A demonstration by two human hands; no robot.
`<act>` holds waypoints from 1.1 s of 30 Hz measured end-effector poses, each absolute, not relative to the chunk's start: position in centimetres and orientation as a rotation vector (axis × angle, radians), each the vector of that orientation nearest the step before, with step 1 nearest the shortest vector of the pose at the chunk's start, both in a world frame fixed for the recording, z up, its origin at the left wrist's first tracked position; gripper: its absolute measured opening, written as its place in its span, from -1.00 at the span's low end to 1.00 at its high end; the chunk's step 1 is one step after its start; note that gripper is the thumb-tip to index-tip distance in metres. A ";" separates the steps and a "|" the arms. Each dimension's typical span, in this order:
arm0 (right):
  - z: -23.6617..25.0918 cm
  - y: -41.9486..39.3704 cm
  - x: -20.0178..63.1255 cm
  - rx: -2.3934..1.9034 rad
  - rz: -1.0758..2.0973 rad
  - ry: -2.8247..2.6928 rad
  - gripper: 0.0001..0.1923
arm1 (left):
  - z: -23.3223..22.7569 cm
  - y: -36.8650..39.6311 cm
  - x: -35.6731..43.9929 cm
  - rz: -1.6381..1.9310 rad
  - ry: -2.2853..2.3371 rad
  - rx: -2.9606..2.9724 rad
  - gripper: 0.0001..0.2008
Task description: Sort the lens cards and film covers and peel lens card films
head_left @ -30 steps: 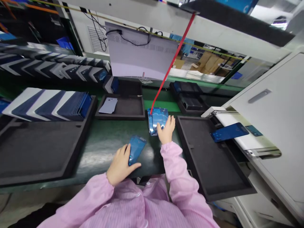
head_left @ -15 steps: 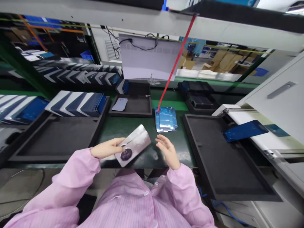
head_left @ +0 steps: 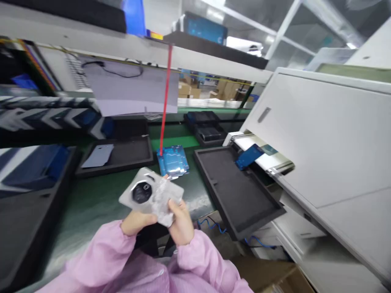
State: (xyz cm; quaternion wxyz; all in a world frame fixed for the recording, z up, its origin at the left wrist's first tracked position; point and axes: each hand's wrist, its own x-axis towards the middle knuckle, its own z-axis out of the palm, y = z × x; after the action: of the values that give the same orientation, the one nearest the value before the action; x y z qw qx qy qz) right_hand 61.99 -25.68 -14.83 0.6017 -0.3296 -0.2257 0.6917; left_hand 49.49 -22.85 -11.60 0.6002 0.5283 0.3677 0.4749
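A pale silver phone back cover (head_left: 130,198) with a round black camera area is held up over the bench front. My left hand (head_left: 137,221) is closed on its lower edge, thumb lying across the surface. My right hand (head_left: 181,224) is closed at the cover's right end, its thumb pressing on crumpled clear plastic film (head_left: 160,199) bunched over the surface. The fingers behind are mostly hidden. Just beyond the hands lies a pile of blue shiny phone-sized sheets (head_left: 174,159).
A black tray (head_left: 232,199) stands at right, below a conveyor (head_left: 271,160) with a blue panel (head_left: 249,156) overhanging it. Another tray (head_left: 128,152) holds grey panels (head_left: 99,156). Rows of covers stand at left. A red strap (head_left: 166,97) hangs down to the blue pile.
My view has turned right. My right hand, apart and open before, has come to the phone back cover and closed on the film, which is now bunched up. My left hand still holds the cover.
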 end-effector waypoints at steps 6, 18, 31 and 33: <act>-12.3 -22.1 74.7 -1.156 1.489 -0.902 -0.67 | -10.1 -20.2 53.2 0.969 0.692 0.718 -0.21; -10.4 -10.1 89.8 -1.522 0.464 -0.843 -0.89 | -13.5 -16.0 56.7 0.473 0.526 0.153 -0.47; -12.0 -21.3 76.6 -1.166 0.196 -2.156 -0.52 | -14.3 -16.3 59.0 0.352 0.297 0.221 -0.58; -11.6 -21.8 76.4 -1.205 0.238 -2.273 -0.52 | -15.2 -16.4 58.0 0.311 0.313 0.281 -0.65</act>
State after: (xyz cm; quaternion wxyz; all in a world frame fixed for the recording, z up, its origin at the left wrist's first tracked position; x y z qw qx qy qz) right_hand 76.38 -21.80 -11.65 0.2753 -0.4483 -0.8458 0.0886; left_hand 58.04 -16.40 -15.25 0.9660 0.1389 0.1547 0.1536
